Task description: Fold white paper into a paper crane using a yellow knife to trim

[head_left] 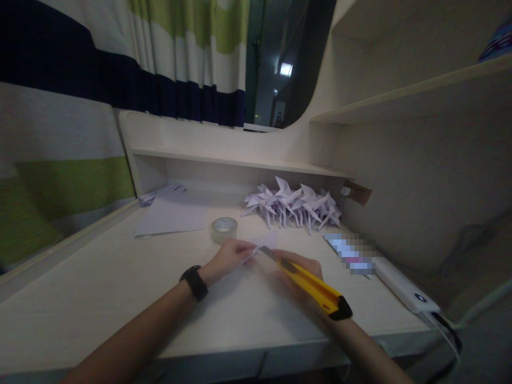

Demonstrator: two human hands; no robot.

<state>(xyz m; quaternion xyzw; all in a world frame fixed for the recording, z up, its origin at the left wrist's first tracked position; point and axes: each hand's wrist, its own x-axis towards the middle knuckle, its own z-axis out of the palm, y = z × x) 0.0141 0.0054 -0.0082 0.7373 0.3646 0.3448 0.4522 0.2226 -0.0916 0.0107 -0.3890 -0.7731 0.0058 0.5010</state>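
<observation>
My left hand pinches a small piece of white paper above the desk. In my right hand is a yellow utility knife, its blade out and touching or very near the paper beside my left fingertips. The knife slants down to the right, with its black end toward me. Just behind my left hand lies a roll of clear tape. A cluster of white paper pinwheels lies farther back. My fingers partly hide the paper's near edge.
White paper sheets lie at the back left of the desk. To the right are a phone with a blurred screen and a white power bank with cables. A shelf overhangs the back.
</observation>
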